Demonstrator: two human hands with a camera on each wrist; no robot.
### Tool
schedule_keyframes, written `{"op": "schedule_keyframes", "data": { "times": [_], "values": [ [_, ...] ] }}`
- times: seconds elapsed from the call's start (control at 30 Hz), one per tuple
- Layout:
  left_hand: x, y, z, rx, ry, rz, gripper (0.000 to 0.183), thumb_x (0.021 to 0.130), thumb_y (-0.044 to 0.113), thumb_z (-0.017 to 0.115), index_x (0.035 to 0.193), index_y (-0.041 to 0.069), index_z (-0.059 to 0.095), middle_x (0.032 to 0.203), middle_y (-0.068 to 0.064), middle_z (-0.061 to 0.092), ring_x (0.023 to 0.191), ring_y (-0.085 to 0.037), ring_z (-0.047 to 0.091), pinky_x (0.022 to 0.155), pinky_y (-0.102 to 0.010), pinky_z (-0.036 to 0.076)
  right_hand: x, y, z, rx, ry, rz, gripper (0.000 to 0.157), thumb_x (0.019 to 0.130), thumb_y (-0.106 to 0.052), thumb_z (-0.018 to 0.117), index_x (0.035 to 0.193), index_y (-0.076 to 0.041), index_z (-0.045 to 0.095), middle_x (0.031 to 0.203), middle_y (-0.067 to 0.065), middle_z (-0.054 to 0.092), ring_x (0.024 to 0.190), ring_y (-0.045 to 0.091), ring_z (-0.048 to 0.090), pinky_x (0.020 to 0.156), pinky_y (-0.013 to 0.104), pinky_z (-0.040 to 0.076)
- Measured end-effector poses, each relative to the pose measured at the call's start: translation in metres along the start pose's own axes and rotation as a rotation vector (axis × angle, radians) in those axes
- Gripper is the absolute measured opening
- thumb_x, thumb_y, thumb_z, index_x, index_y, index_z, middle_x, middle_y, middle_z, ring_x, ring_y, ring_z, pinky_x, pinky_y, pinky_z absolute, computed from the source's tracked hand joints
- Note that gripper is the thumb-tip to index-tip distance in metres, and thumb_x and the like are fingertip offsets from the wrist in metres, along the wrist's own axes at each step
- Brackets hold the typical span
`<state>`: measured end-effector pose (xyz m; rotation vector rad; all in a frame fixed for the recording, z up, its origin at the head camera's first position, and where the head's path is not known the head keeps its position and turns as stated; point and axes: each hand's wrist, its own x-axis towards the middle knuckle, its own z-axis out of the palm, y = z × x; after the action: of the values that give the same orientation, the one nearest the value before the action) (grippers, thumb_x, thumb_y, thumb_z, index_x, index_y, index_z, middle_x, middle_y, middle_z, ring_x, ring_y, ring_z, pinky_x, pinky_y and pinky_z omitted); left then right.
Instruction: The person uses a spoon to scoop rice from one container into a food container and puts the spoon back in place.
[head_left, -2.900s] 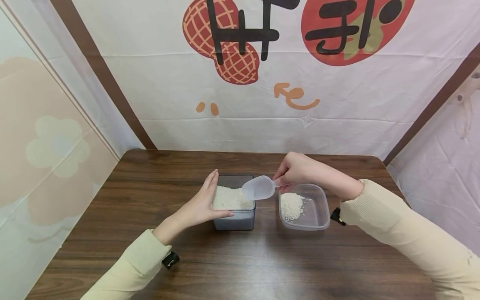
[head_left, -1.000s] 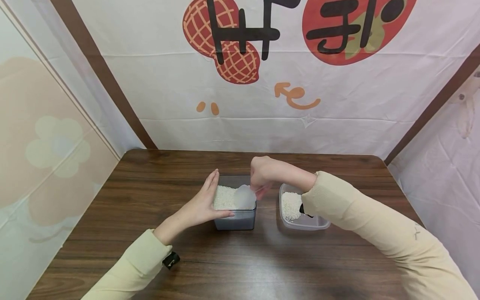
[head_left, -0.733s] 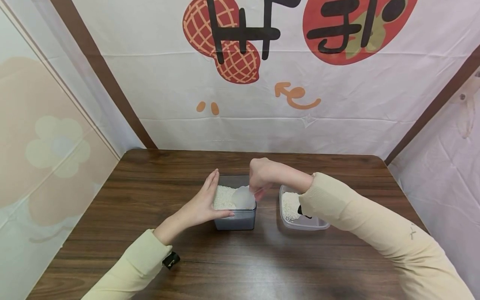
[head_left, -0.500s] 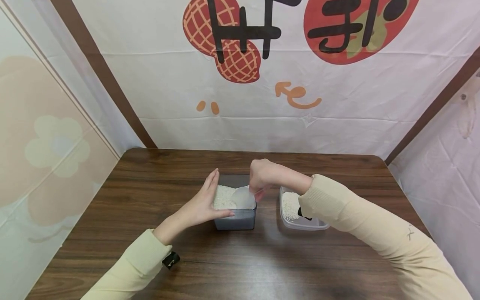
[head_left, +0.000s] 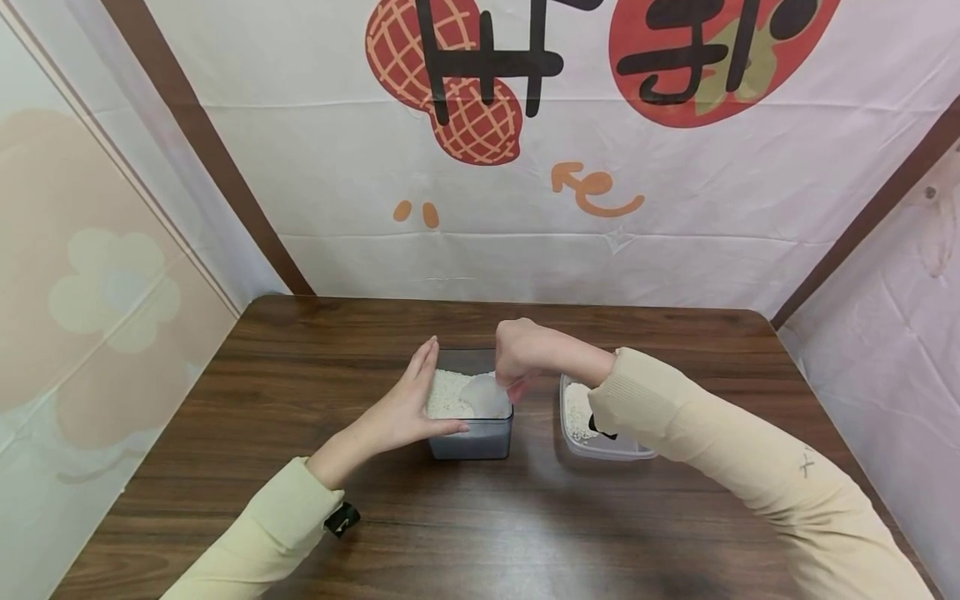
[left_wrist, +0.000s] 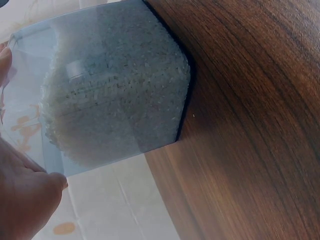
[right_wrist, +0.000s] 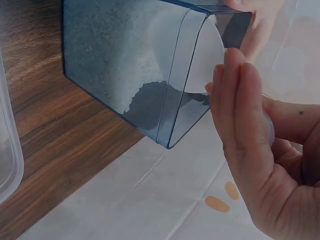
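Note:
A clear blue-grey box (head_left: 471, 440) filled with white rice (head_left: 447, 396) stands on the table. My left hand (head_left: 401, 410) rests against its left side, fingers straight and thumb spread along the front rim. In the left wrist view the thumb (left_wrist: 37, 192) lies at the box's upper edge. My right hand (head_left: 522, 354) holds a translucent white scoop (head_left: 485, 397) by its handle, over the box's right side. The scoop's bowl is down in the rice, its front part buried. In the right wrist view the scoop (right_wrist: 200, 60) shows through the box wall.
Close on the right stands a clear, shallow plastic tub (head_left: 604, 452) with a small heap of rice (head_left: 577, 412), partly hidden under my right sleeve (head_left: 660, 408). The brown wooden table (head_left: 480, 533) ends at a printed cloth backdrop (head_left: 480, 258).
From above the gap between tub and box, my right hand has moved left and lowered the scoop into the rice. It has lately shifted slightly further left. My left hand stays put.

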<state>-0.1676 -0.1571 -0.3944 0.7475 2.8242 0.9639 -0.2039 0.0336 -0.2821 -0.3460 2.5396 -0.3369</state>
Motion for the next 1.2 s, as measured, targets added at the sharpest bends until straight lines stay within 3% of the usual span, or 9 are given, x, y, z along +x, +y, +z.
{"op": "schedule_keyframes", "data": {
  "times": [0.3,0.47,0.7,0.87,1.03,1.2],
  "values": [
    [0.001,0.0,-0.001,-0.025,-0.027,-0.022,0.118,0.07,0.055,0.07,0.145,-0.001,-0.003,0.152,-0.012,-0.007,0.136,-0.031,0.012,0.104,-0.047,0.027,0.006,-0.008,0.006,-0.125,-0.01,0.002,0.036,0.067,0.005,0.056,0.044,-0.015,0.036,0.044,-0.006,0.033,0.04,0.004,0.033,0.04,0.017,0.026],
    [0.001,0.0,-0.001,-0.02,-0.021,-0.022,0.119,0.07,0.056,0.07,0.144,-0.001,-0.003,0.151,-0.013,-0.006,0.136,-0.032,0.013,0.103,-0.047,0.028,0.007,-0.01,0.006,-0.132,-0.011,-0.008,0.037,0.068,0.005,0.055,0.044,-0.015,0.036,0.044,-0.006,0.032,0.041,0.005,0.03,0.04,0.017,0.025],
    [0.0,0.002,-0.002,-0.03,-0.02,-0.014,0.119,0.07,0.053,0.072,0.144,-0.001,-0.003,0.151,-0.015,-0.005,0.135,-0.033,0.014,0.103,-0.048,0.028,0.01,-0.013,0.013,-0.047,-0.021,0.007,0.028,0.071,0.008,0.051,0.053,-0.012,0.043,0.05,-0.002,0.054,0.041,0.005,0.055,0.04,0.015,0.038],
    [0.001,0.003,-0.002,-0.026,-0.018,-0.016,0.118,0.07,0.052,0.073,0.144,-0.002,-0.002,0.151,-0.015,-0.004,0.135,-0.033,0.015,0.103,-0.048,0.027,0.014,-0.016,0.015,-0.074,-0.033,0.016,0.022,0.072,0.007,0.058,0.062,-0.01,0.047,0.059,0.0,0.05,0.04,0.005,0.05,0.046,0.018,0.044],
    [0.001,0.002,-0.003,-0.019,-0.011,-0.015,0.118,0.069,0.051,0.073,0.144,-0.003,-0.001,0.151,-0.016,-0.004,0.135,-0.033,0.015,0.103,-0.047,0.028,0.016,-0.018,0.016,-0.119,-0.04,0.022,0.016,0.074,0.006,0.058,0.067,-0.008,0.052,0.069,0.003,0.059,0.043,0.006,0.056,0.056,0.021,0.051],
    [0.001,0.001,-0.002,-0.018,-0.011,-0.009,0.119,0.069,0.051,0.073,0.144,-0.003,-0.001,0.151,-0.016,-0.004,0.135,-0.033,0.014,0.103,-0.048,0.027,0.018,-0.019,0.018,-0.153,-0.044,0.007,0.012,0.076,0.003,0.058,0.07,-0.007,0.056,0.064,0.002,0.06,0.043,0.006,0.056,0.048,0.018,0.047]
  ]
}}
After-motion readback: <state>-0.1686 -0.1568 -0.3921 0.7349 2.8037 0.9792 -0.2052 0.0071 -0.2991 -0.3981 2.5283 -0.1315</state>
